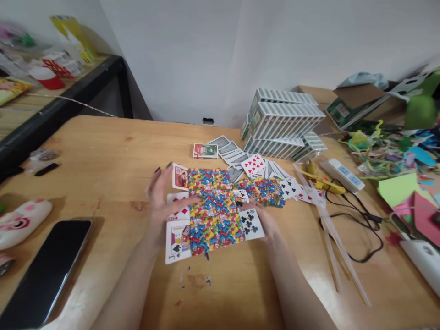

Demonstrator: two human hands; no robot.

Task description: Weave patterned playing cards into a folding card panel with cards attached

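A panel of joined playing cards (202,215) is in front of me, its middle covered by a colourful cartoon pattern in red, blue and yellow. Card faces stick out at its sides, among them a jack of spades (177,245) and a ten of clubs (252,224). My right hand (263,217) grips the right edge, thumb on top. My left hand (158,201) is at the left edge with fingers apart; one digit lies across the cards. Behind the right hand, a similar patterned strip (263,190) lies on the table with card faces at its end.
Loose cards (233,153) and a red-green card box (205,151) lie behind the panel. Striped card cartons (285,119) are stacked at the back. On the right are glue sticks (338,247), a yellow glue gun (319,178) and a power strip (343,174); left, a phone (44,270).
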